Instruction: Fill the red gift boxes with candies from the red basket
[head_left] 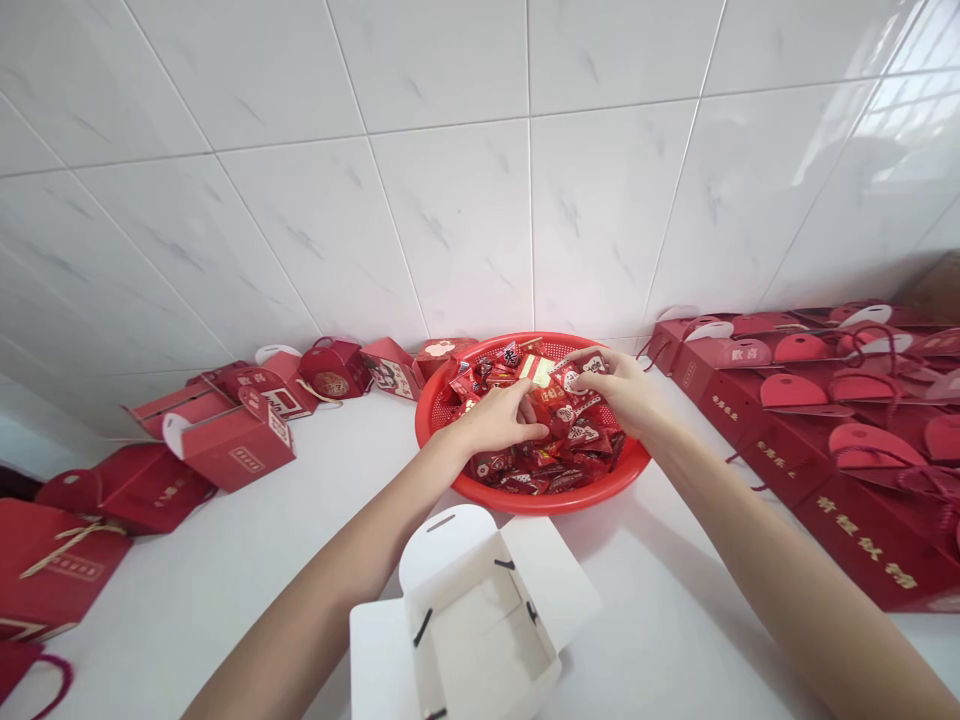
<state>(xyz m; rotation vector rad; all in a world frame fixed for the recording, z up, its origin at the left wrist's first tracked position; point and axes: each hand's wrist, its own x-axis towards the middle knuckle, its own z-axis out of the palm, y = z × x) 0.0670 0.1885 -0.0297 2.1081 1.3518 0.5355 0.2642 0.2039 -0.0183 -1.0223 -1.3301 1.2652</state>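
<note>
A red plastic basket [433, 440] holds a heap of red-wrapped candies [551, 475], one with a pale yellow patch on top. My left hand [501, 415] reaches over its left side, thumb apart from the fingers, touching the candies; its fingertips are partly hidden. On the right, my right hand [616, 390] pinches a red-and-white wrapped candy [574, 378] between thumb and fingers, just above the heap. In front of the basket, between my forearms, stands an unfolded box [480, 640] with its flaps spread, white inside, with dark cord ends showing at its walls.
Closed red gift boxes [240, 440] line the left side and the wall. On the right, several rows of red boxes [780, 450] with cord handles stand packed together. White wall tiles [457, 220] rise behind the white table [315, 480].
</note>
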